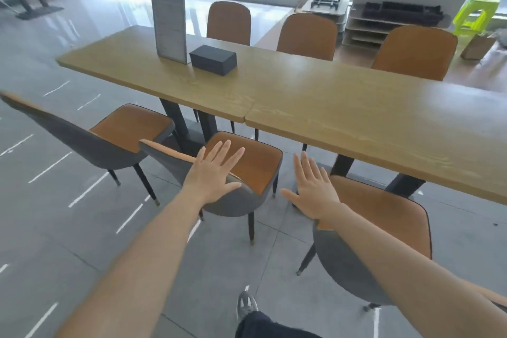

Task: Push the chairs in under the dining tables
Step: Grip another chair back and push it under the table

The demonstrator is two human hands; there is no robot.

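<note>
We have three chairs on our side standing out from the desk (343, 107), none of them pushed in. Our left hand (212, 174) lies flat on the back rim of the middle chair (247, 164), grip released and fingers spread. Our right hand (312, 189), its grip likewise released, hovers between that chair and the right chair (384, 217), touching neither as far as we can tell.

The main risk we see is that the middle chair stands skewed to the desk edge. A shove from one flat hand near one end of the back would likely swing it rather than send it straight. Its front legs could then catch on the dark pedestal (189, 123) just ahead, or its back could knock the left chair (129, 132), which sits close beside it. An open palm could also slip off the curved rim.

Further off, a black box (213, 59) and a sign stand (170, 26) sit on the desk, and the far chairs (229, 23) line its other side.
</note>
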